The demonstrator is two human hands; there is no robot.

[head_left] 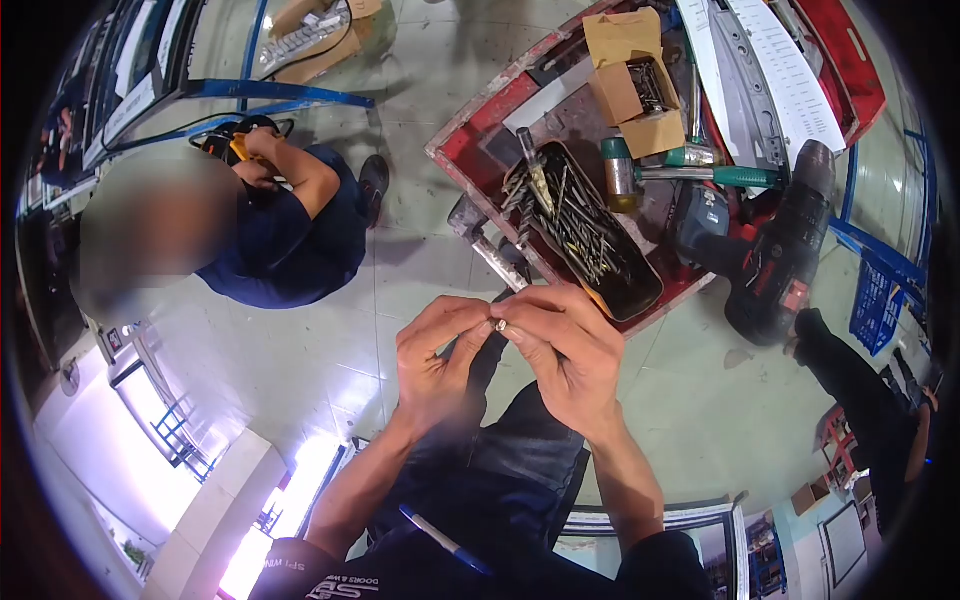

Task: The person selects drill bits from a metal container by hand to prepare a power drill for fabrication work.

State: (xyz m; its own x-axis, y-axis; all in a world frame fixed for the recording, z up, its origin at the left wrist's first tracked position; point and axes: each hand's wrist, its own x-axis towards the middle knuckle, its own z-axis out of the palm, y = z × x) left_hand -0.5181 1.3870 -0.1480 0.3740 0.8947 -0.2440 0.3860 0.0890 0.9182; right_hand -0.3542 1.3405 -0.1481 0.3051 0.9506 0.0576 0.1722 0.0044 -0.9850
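Observation:
My left hand [443,350] and my right hand [565,350] meet in front of my body, both closed in a pinch. Between the fingertips is a small shiny metal piece [501,325], too small to name; most of it is hidden by the fingers. Just beyond my hands stands the red tool cart [455,140]. On its near side lies a black tray [645,293] filled with drill bits [580,220]. A hammer [495,255] sticks out past the cart's edge close to my fingers.
On the cart are a cardboard box [620,95] of screws, a green-handled mallet [620,175], a cordless drill [775,260] and paper sheets [790,80]. A co-worker [290,235] crouches at the left; another person [860,400] is at the right. A blue metal frame [270,92] stands at upper left.

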